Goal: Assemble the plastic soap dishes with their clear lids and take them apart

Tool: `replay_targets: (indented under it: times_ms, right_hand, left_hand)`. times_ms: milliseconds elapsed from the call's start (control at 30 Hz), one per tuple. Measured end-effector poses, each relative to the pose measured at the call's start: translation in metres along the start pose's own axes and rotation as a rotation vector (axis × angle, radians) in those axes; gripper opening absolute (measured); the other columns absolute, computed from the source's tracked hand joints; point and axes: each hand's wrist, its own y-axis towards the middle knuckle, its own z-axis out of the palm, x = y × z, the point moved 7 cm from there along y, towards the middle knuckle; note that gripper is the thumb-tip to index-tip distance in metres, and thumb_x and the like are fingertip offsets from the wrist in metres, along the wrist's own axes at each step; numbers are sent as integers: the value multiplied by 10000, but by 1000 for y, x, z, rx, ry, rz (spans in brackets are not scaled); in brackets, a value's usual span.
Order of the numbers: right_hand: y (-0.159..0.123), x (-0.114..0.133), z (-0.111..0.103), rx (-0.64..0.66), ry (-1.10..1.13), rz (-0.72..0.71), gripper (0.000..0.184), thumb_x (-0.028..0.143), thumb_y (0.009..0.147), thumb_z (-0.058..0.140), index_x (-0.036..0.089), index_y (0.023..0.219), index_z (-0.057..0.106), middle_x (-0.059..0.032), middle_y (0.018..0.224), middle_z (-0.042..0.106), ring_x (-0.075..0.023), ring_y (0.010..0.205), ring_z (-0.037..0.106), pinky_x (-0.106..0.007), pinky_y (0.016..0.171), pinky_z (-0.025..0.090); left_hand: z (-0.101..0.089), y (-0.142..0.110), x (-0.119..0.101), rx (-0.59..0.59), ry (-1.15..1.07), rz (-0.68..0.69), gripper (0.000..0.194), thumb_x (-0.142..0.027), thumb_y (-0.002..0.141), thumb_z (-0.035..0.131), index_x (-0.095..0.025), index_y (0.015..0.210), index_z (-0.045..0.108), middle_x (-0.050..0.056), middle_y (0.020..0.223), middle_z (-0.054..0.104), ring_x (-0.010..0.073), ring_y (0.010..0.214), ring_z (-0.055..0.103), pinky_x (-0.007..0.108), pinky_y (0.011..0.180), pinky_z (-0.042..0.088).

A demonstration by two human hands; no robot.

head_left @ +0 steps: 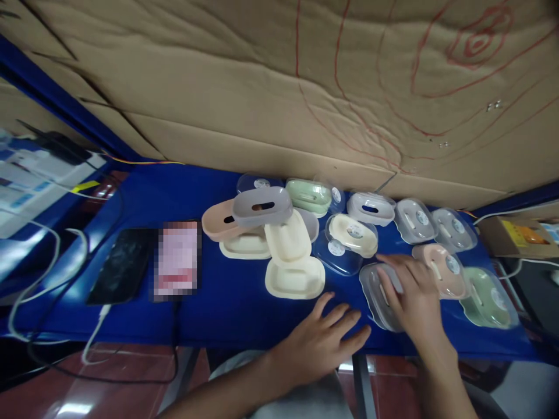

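Note:
My right hand (413, 291) is over a grey soap box (378, 302) with a clear lid near the table's front edge, its thumb and fingers curled on the box's top. My left hand (327, 340) hangs by the front edge with fingers spread and nothing in it. Just beyond its fingertips lies a cream oval tray (295, 279). Another cream piece (288, 235) overlaps it, beside a peach holder (216, 221) and a grey slotted holder (262, 205). A clear lid (338, 256) lies next to a cream soap box (353, 233).
Lidded boxes in grey (414, 221), peach (443, 270) and green (489, 297) line the right. A green base (308, 195) sits at the back. Leftward lie a black phone (120, 265), a blurred-out pink rectangle (178, 256) and cables (174, 343). A cardboard wall (218, 87) stands behind.

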Motion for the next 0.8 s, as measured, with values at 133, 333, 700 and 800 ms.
replay_targets:
  times_ms: [133, 333, 700, 800]
  right_hand:
    - [-66, 1, 4, 128, -148, 120, 631, 659, 1041, 524, 176, 1440, 597, -172, 1258, 740, -372, 1086, 699, -502, 904, 501]
    - [-120, -14, 3, 190, -32, 122, 459, 424, 1104, 490, 269, 1532, 538, -115, 1386, 720, -320, 1170, 702, -472, 961, 479]
    - [-1, 7, 7, 6, 68, -17, 396, 227, 1078, 523, 280, 1466, 580, -92, 1353, 744, -295, 1250, 681, -505, 1126, 414]
    - [33, 4, 14, -53, -17, -20, 435, 222, 1072, 524, 260, 1504, 562, -110, 1472, 681, -318, 1355, 625, -528, 1161, 399]
  left_hand:
    - [-32, -48, 39, -125, 17, -338, 305, -186, 1062, 577, -222, 1347, 678, 110, 1319, 700, 264, 1235, 627, 486, 1128, 446]
    - [-43, -75, 83, -138, 185, -585, 416, -188, 1044, 599, -200, 1460, 592, 197, 1412, 631, 343, 1252, 637, 513, 1011, 549]
    - [-22, -49, 64, -117, 58, -431, 328, -66, 1007, 573, -192, 1290, 681, 160, 1394, 667, 314, 1266, 652, 543, 1033, 552]
    - [-33, -60, 64, -162, 55, -440, 336, -64, 1012, 582, -209, 1300, 677, 144, 1366, 679, 292, 1278, 646, 535, 1090, 518]
